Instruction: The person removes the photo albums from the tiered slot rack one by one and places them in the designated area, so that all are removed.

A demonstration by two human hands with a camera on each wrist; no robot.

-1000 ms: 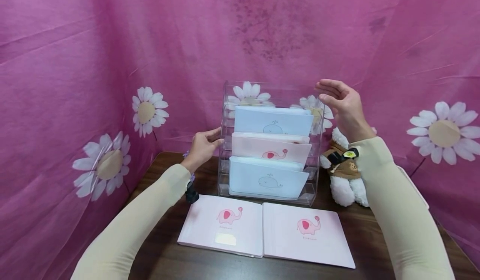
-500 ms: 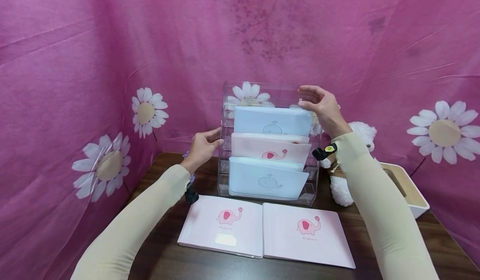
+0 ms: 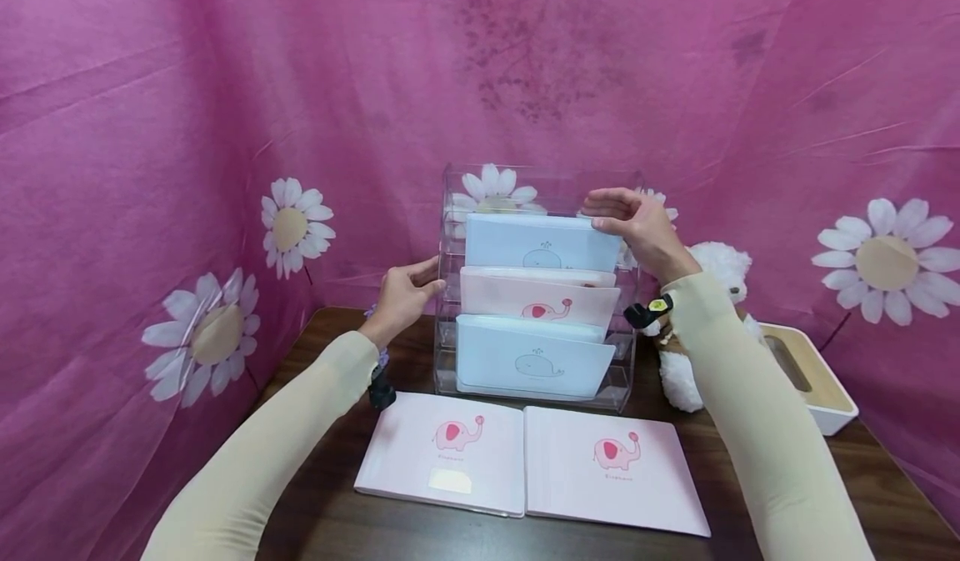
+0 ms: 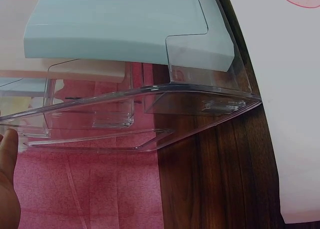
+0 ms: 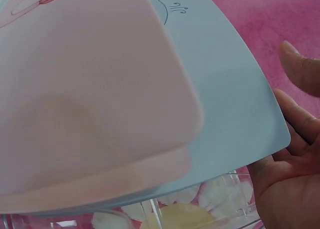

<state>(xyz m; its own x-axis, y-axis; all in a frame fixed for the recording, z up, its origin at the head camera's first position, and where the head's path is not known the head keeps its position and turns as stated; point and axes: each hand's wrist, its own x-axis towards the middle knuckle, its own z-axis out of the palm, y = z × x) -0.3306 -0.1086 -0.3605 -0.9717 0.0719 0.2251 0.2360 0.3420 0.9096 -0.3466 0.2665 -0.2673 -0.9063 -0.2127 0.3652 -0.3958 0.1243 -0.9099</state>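
Observation:
A clear plastic rack (image 3: 617, 396) stands on the table with booklets in stepped slots. At the back is a blue whale booklet (image 3: 495, 240), in the middle a pink elephant booklet (image 3: 495, 294), in front another blue whale booklet (image 3: 487, 361). My left hand (image 3: 402, 301) grips the rack's left side edge. In the left wrist view only a digit (image 4: 7, 151) shows against the clear side panel. My right hand (image 3: 639, 226) is at the back booklet's right corner. In the right wrist view its fingers reach behind that booklet (image 5: 235, 109), and the thumb (image 5: 300, 69) stands apart from it.
Two pink elephant booklets (image 3: 405, 428) (image 3: 577, 494) lie side by side before the rack on the wooden table (image 3: 322, 519). A white plush toy (image 3: 720, 265) and a white box with a wooden lid (image 3: 817, 378) are at the right. Pink flowered cloth (image 3: 360, 86) hangs behind.
My right hand has moved left and down, from beside the rack's upper right corner to the back whale booklet's corner. The left hand stays at the rack's side.

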